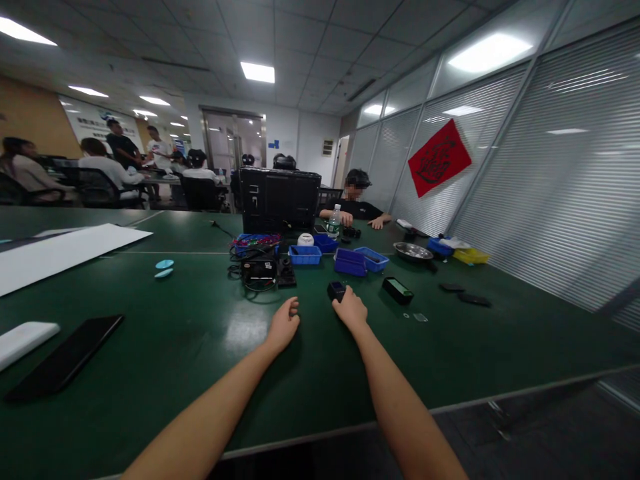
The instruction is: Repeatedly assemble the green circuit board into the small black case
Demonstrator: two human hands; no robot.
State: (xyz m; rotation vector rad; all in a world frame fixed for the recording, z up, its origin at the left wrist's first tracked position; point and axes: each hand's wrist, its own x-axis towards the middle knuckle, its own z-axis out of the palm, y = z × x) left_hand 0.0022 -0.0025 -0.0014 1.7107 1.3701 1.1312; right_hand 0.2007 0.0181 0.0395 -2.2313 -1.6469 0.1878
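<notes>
My right hand [352,309] is closed around a small black box-shaped device [336,291] on the green table. The device has a dark bluish face; its exact kind is too small to tell. To the left, my left hand [284,326] rests on its side with loosely bent fingers a little apart and nothing in them. Right of my right hand lies a black case [398,291] with a greenish top. A small clear piece [421,317] and a tiny ring [406,315] are near it.
Cables and a black box [259,268], blue bins [305,255], a baseball [305,240] and a monitor [280,200] stand ahead. A metal bowl [413,251] is right; a black slab [67,357] is left. Across the table a person [356,203] handles a dark object.
</notes>
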